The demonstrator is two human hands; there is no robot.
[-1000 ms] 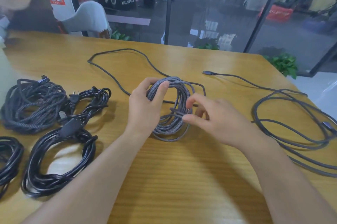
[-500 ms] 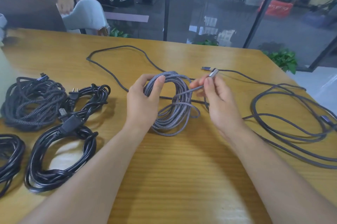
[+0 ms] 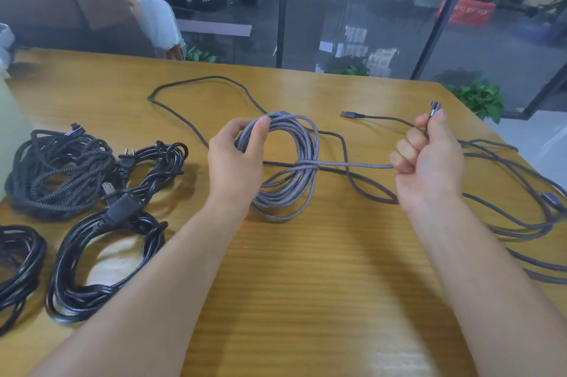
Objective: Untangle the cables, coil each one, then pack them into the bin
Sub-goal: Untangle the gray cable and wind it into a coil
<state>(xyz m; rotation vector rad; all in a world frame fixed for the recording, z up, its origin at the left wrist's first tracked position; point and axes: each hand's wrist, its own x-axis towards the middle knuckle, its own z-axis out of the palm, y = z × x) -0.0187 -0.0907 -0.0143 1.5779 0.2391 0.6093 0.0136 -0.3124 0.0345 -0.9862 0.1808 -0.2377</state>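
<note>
— What are the hands doing with the cable?

— The left hand (image 3: pixel 234 162) grips the grey braided coil (image 3: pixel 285 166) at its upper left, thumb over the bundled strands, fingers curled behind. The coil stands tilted above the wooden table (image 3: pixel 306 284), its lower loops resting on the striped, glossy grain. The right hand (image 3: pixel 429 162) is closed in a fist round the loose end of that same cable, with the metal plug (image 3: pixel 435 108) poking up past the thumb.

— And the stretch between them?

— A straight, taut run of woven sheath leaves the fist and crosses the coil's right side, where it wraps round the bundled loops.

— What else lies about?

— A thin, smooth dark cable (image 3: pixel 506 192) sprawls loose across the far and right parts of the table in wide, uneven loops, its small plug end (image 3: pixel 349 114) lying just beyond the coil. It passes under the grey one. On the left sit finished bundles: a thick black braided coil (image 3: pixel 58 171) with a rough, rope-like weave; a shiny black power cord (image 3: pixel 92 254) in a broad oval, with a chunky moulded connector; a smaller glossy bundle with a two-pin plug (image 3: pixel 153 162); and another black coil (image 3: pixel 18 257) cut by the left edge.

— The bin?

— I cannot make one out.
</note>
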